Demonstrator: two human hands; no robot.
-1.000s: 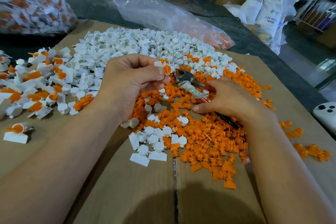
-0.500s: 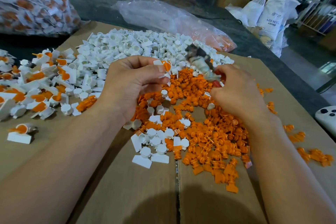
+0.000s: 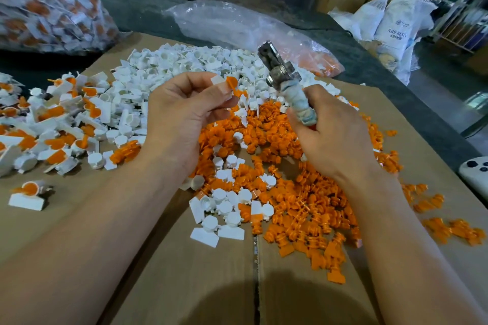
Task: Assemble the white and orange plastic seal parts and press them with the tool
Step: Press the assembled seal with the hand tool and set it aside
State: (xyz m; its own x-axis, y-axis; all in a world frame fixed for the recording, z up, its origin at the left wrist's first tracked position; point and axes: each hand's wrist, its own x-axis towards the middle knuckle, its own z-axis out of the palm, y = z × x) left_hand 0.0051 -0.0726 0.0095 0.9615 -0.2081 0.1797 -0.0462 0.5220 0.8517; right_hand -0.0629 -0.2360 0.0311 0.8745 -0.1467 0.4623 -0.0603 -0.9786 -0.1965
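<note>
Raising of the pressing tool. The right hand [image 3: 335, 134], fingers [image 3: 298, 120] curled round the cloth-wrapped handle, now holds the tool [image 3: 280, 68] lifted clear of the orange parts [image 3: 303, 208], where it lay low a second ago. Its metal head points up and away, tilted to the left. The left hand [image 3: 182, 113] keeps its place above the heaps on the cardboard worktop [image 3: 184, 285], thumb and fingers pinching a joined white and orange seal [image 3: 227, 83]. Head and seal are near but apart. Assembly of this piece appears done; pressing is judged the step in hand, with the head yet to be brought onto the seal.
</note>
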